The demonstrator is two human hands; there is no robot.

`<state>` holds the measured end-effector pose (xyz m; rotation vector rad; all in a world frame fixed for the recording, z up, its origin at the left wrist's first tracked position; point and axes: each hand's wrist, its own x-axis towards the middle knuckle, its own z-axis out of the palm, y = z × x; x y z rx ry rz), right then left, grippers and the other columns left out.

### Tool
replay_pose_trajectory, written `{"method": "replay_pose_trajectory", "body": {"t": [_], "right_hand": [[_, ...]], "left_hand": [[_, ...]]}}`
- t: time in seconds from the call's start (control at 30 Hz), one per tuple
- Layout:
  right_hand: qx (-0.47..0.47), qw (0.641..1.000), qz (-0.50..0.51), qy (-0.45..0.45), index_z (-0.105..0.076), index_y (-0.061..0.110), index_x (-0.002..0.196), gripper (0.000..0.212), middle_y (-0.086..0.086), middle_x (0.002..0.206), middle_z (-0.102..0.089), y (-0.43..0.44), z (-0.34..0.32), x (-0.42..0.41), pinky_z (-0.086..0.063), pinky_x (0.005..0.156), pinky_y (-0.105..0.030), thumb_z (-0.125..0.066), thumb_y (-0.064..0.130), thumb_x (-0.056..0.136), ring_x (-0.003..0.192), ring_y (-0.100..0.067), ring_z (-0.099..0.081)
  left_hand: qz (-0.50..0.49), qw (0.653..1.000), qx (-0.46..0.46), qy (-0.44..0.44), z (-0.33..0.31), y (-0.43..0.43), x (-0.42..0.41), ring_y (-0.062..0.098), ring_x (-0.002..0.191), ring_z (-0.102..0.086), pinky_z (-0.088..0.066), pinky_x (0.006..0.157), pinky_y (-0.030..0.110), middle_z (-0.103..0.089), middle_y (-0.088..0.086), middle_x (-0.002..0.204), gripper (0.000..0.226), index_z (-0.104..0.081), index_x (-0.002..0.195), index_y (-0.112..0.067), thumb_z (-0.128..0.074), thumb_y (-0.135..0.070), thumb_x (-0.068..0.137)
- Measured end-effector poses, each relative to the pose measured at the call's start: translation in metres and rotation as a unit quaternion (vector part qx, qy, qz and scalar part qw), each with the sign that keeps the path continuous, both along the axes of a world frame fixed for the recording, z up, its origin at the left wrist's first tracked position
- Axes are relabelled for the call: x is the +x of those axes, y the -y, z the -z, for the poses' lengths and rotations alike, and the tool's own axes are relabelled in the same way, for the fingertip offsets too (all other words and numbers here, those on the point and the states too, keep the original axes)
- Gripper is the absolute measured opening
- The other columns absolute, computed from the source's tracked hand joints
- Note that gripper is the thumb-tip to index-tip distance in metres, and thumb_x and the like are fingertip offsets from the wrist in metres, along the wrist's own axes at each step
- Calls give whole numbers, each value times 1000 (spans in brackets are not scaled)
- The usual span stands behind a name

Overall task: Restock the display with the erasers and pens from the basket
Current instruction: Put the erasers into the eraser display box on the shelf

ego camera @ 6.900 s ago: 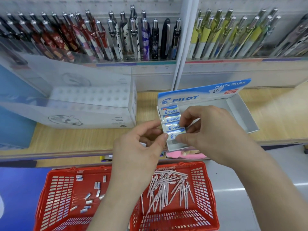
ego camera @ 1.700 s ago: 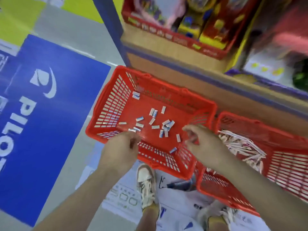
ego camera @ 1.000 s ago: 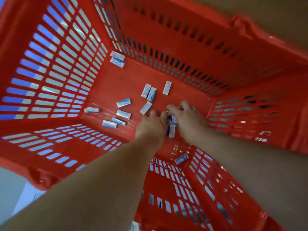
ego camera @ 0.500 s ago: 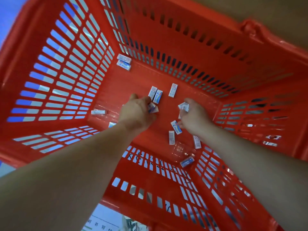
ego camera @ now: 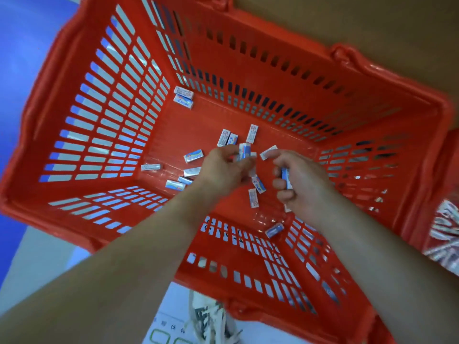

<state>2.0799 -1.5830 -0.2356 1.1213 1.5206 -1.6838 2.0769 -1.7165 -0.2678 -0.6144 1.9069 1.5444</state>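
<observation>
Small white-and-blue Pilot erasers [ego camera: 253,198] lie scattered over the bottom of a red plastic basket [ego camera: 104,115]. Both of my hands reach down into it. My left hand [ego camera: 223,170] pinches an eraser [ego camera: 244,151] at its fingertips. My right hand [ego camera: 300,182] has its fingers curled round another eraser [ego camera: 286,178], and its forefinger touches one more eraser [ego camera: 268,153]. Two erasers [ego camera: 183,96] sit together in the far left corner. One lies alone at the near wall [ego camera: 274,229].
A second red basket with wrapped pens [ego camera: 444,234] shows at the right edge. The brown shelf base [ego camera: 372,33] runs behind both baskets. A blue floor mat [ego camera: 19,45] lies to the left, and my shoe [ego camera: 211,321] stands just in front of the basket.
My hands have drawn closer together in the middle of the basket. The left now pinches an eraser at its fingertips, and the right has closed its fingers round one.
</observation>
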Motion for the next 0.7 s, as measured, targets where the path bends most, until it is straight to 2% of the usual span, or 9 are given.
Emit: {"method": "replay_pose_trajectory", "body": {"t": [0.03,0.1,0.2,0.3,0.4,0.5,0.6,0.7], "right_hand": [[-16,1000,-10,-10,-67,17,96,15,-1,65,-44,-1,-13,3,-17,36,-12,-55,15,88,43,-7,-33],[-52,996,-57,-46,-68,17,105,19,-1,68,-49,-3,-43,10,-17,36,-13,-60,25,90,41,-5,-34],[-60,977,-165,-120,-69,18,108,22,8,56,-51,-8,-95,20,-21,36,-14,-59,27,92,40,-2,-34],[-63,965,-199,-158,-71,19,102,16,6,54,-44,-16,-151,26,-26,38,-16,-61,22,89,46,-6,-30],[-82,967,-172,-169,-68,15,90,7,-2,58,-43,-26,-211,27,-29,38,-14,-62,13,87,45,-4,-34],[-73,979,-93,-166,-64,12,86,9,-3,60,-47,-41,-270,25,-27,35,-14,-58,8,90,43,-5,-36],[-119,982,26,-145,-66,8,89,16,-5,61,-52,-65,-330,24,-22,34,-13,-51,11,91,42,-8,-34],[-185,973,72,-116,-69,10,84,17,-5,63,-52,-95,-388,30,-27,31,-14,-56,21,81,42,-10,-43]], "left_hand": [[-42,995,83,34,-26,-3,5,15,59,-59,-54,59,25,-61,7,71,6,-64,88,-10,-63,-16,89],[-70,982,165,67,-73,-6,21,16,65,-65,-55,68,26,-66,3,74,6,-63,93,-12,-59,-15,92],[-123,969,201,66,-134,-9,41,16,71,-68,-55,72,29,-69,5,81,16,-62,107,-10,-54,-14,94],[-161,964,206,52,-193,-19,54,17,73,-69,-57,70,27,-70,11,85,21,-56,115,-10,-54,-11,94],[-197,955,219,29,-251,-34,60,26,87,-69,-58,80,38,-67,23,101,27,-54,119,-9,-56,-7,92],[-218,946,240,22,-311,-51,60,37,94,-67,-55,85,45,-66,27,103,27,-56,116,-12,-57,-5,90],[-196,947,255,15,-367,-67,56,31,74,-70,-58,66,40,-69,14,82,21,-59,100,-19,-51,-3,90],[-130,956,261,17,-425,-90,49,24,55,-64,-53,51,34,-59,8,65,15,-59,75,-22,-52,-9,79]]}}
